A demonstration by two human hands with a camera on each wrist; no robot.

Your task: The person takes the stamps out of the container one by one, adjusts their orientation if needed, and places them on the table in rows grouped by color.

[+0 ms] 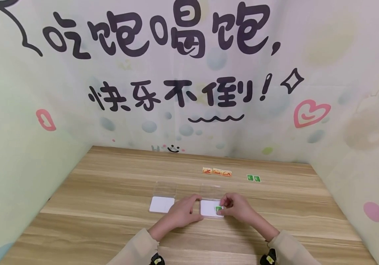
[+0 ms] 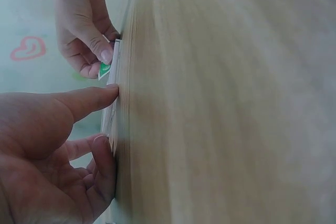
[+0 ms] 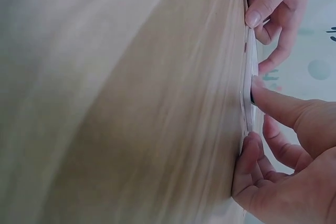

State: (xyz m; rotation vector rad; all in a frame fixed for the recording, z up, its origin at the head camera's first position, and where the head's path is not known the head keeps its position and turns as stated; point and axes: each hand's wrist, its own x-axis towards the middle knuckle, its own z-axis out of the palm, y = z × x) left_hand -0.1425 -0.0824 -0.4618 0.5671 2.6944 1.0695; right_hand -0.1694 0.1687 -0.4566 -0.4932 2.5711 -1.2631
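Observation:
At the middle of the table lies a clear plastic case (image 1: 211,190) with its lid folded back, a white card (image 1: 207,208) filling its base. My left hand (image 1: 183,212) holds the left end of this case, thumb at the near edge and a finger at the far edge. Over the card's right end, my right hand (image 1: 237,208) pinches a small green stamp (image 1: 218,209) between thumb and finger. The left wrist view shows that green stamp (image 2: 104,71) tilted, close to the case. The other right-hand fingers are curled by the case's right end.
A second clear case with a white card (image 1: 161,204) lies to the left, its lid also folded back. Behind the cases is a row of orange stamps (image 1: 217,172). Two green stamps (image 1: 254,178) lie further right. A printed cloth wall (image 1: 189,136) bounds the wooden table.

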